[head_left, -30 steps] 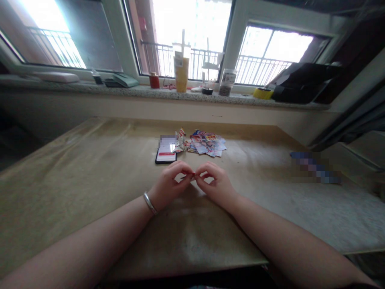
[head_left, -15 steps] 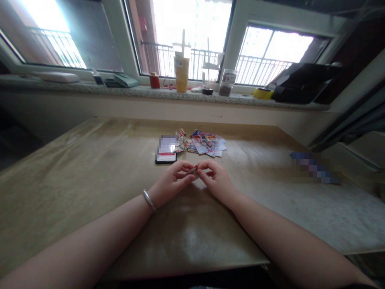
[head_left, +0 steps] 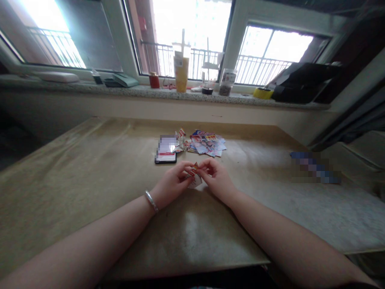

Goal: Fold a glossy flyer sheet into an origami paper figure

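Folded printed paper [head_left: 196, 183] has tipped, showing more face; your left hand [head_left: 171, 183] and right hand [head_left: 217, 180] pinch it between them, equally near, above table [head_left: 192, 237], inside near edge; long axis unclear.

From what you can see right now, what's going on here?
A person sits or stands at a table, holding a small piece of printed paper between both hands: the left hand, with a bangle at its wrist, and the right hand. Just beyond them lie a phone, some crumpled or folded paper and a pile of printed sheets. Exactly how the held piece is folded is too small to tell.
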A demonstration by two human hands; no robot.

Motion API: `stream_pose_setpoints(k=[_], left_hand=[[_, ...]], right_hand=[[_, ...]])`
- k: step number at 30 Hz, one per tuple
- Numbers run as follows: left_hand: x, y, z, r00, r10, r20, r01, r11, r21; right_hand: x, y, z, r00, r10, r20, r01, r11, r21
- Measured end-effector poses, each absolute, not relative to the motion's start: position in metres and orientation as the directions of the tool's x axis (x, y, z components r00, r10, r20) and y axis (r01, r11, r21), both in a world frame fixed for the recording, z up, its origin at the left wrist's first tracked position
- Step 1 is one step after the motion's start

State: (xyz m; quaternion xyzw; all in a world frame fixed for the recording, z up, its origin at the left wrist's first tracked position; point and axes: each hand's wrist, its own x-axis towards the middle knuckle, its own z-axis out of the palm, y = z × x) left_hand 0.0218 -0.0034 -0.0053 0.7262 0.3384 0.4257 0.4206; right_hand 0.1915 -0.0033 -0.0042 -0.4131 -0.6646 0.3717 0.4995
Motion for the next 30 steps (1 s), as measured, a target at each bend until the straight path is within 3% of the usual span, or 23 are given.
stream_pose_setpoints(k=[7,15,23,27,30], left_hand=[[0.024,-0.002,-0.003,0.387,0.89,0.243,0.017,-0.27,0.963],[0.021,0.005,-0.005,0.378,0.902,0.21,0.031,-0.238,0.971],[0.016,0.001,0.0,0.356,0.896,0.267,0.4,-0.404,0.822],[0.014,0.008,-0.003,0.342,0.913,0.222,0.494,-0.376,0.784],[0.013,0.013,-0.004,0.336,0.918,0.211,0.626,-0.385,0.679]], right_hand=[[0.19,-0.003,-0.003,-0.166,0.93,0.327,0.232,0.359,-0.904],[0.193,0.006,-0.011,-0.181,0.95,0.255,0.227,0.292,-0.929],[0.199,0.011,-0.008,-0.164,0.961,0.224,0.371,0.271,-0.888],[0.198,0.012,-0.009,-0.209,0.953,0.218,0.42,0.289,-0.86],[0.199,0.016,-0.013,-0.223,0.949,0.225,0.476,0.307,-0.824]])
